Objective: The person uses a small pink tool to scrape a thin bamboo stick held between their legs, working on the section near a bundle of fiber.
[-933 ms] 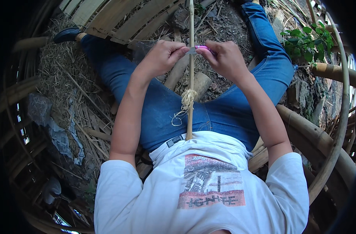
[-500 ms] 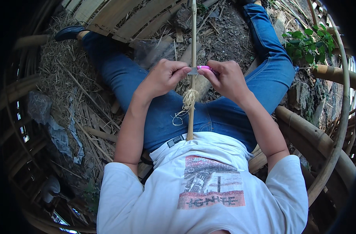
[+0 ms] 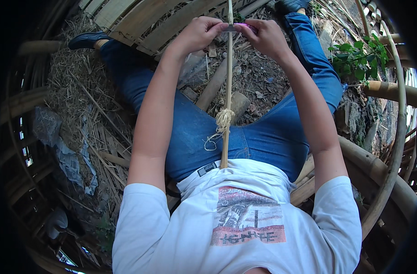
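The stick [image 3: 229, 82] stands in the gap between the two hands, running from the top edge down to the shirt [image 3: 249, 201], where its near end meets the hem. A knife [image 3: 231, 28] lies crosswise over its far part, the grey blade against the wood. The left hand [image 3: 200, 34] is closed, thumb and curled fingers pinching the blade's end just left of the stick. The right hand [image 3: 267, 37] is closed around the pink handle [image 3: 247, 26], thumb toward the blade, just right of the stick.

Nearer the body, a tuft of shavings [image 3: 225, 118] clings around the stick, well apart from both hands; a curled strand [image 3: 210, 145] hangs from it over the jeans [image 3: 194, 132]. Between the legs, a log [image 3: 215, 86] and a stub [image 3: 239, 106] lie on the ground.

To the left, crumpled plastic [image 3: 69, 160] lies on straw [image 3: 73, 68]; whether it is a bag with contents, I cannot tell. A slatted panel [image 3: 126, 20] stands beyond the left leg, and a leafy plant [image 3: 359, 57] grows beside the right.
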The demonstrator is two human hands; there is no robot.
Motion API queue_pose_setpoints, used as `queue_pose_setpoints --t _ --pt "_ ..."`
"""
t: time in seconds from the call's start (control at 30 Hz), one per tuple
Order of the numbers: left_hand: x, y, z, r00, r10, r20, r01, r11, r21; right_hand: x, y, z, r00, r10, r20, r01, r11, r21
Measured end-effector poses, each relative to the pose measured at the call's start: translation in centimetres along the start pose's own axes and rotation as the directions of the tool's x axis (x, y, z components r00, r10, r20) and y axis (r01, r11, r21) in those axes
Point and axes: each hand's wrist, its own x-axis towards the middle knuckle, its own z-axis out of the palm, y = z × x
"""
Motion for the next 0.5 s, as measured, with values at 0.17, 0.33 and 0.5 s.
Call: queue_pose_setpoints --t 0.17,0.33,0.5 --pt "0.2 -0.2 0.5 0.998 0.05 -0.037 -0.05 0.999 0.009 0.6 0.9 -0.3 0.999 -0.042 0.022 0.043 0.998 -0.043" --pt "-1.7 -0.1 0.9 0.994 -0.03 0.108 0.041 0.994 -0.1 -1.3 -1.3 -1.1 0.984 0.013 0.178 -0.008 1.0 -0.03" --pt "-4.2 1.7 1.7 0.985 -0.039 0.168 0.056 0.994 -0.098 -4.6 -2.2 -0.8 0.992 0.007 0.122 -0.016 0.997 0.074"
